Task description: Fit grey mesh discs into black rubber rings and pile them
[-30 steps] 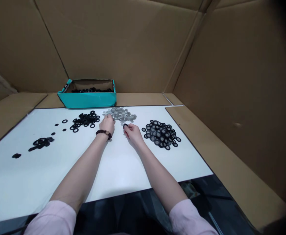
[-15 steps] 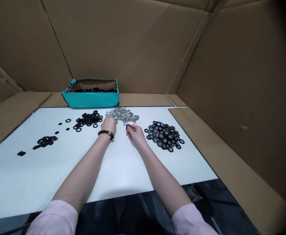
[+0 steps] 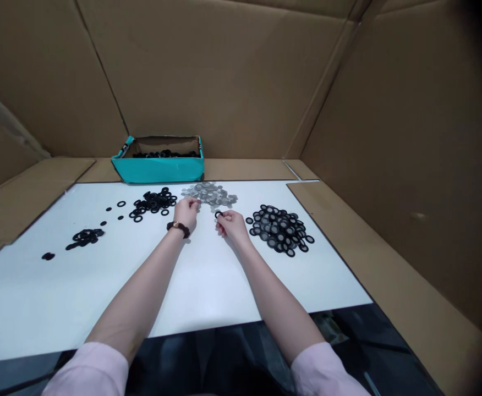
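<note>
Black ring (image 3: pixel 216 213) between thumb and fingertips, our right hand (image 3: pixel 233 224) pinches it over the white tabletop (image 3: pixel 200 286). Our left hand (image 3: pixel 186 212), a dark bracelet (image 3: pixel 179 226) at its wrist, curls its fingers by the near edge of the translucent grey discs (image 3: pixel 210 193); we cannot tell whether it grasps one. To its left we have loose black rings (image 3: pixel 155 202); right of our right hand, a heap of black-rimmed discs (image 3: pixel 280 228). Beyond, we see a teal box (image 3: pixel 162 170) holding dark pieces, before cardboard walls (image 3: pixel 224 82).
</note>
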Action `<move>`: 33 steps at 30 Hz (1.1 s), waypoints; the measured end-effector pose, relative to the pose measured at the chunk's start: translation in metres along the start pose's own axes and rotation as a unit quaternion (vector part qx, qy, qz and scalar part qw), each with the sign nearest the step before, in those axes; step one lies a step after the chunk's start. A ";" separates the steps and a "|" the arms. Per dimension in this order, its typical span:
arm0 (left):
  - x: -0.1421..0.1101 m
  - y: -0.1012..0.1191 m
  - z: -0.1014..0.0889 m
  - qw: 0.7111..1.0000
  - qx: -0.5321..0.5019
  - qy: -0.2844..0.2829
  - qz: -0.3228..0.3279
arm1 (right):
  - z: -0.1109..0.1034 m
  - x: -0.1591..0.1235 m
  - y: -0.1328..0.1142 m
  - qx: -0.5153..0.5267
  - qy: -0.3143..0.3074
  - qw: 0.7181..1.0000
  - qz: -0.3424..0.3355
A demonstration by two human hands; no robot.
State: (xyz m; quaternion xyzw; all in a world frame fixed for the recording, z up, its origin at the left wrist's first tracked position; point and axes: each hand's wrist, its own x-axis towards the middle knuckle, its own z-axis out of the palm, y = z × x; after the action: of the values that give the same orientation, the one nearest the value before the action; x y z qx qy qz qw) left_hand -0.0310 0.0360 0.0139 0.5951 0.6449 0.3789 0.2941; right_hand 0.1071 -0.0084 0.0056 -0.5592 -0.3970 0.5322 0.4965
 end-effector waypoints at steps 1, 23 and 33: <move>-0.005 0.002 0.000 0.999 -0.045 -0.016 -0.025 | 0.000 0.000 0.001 0.001 -0.007 1.000 0.005; -0.043 0.007 0.005 0.985 -0.141 -0.098 -0.019 | 0.000 -0.001 0.009 0.018 -0.082 0.993 -0.079; -0.043 0.016 -0.004 0.991 -0.004 -0.117 0.059 | -0.007 -0.005 0.008 -0.222 -0.069 0.963 -0.137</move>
State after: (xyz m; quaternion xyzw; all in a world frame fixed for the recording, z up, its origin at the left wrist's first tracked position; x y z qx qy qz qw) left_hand -0.0211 -0.0075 0.0263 0.6709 0.5684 0.3261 0.3469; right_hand 0.1129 -0.0153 -0.0018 -0.5578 -0.6110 0.3950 0.3993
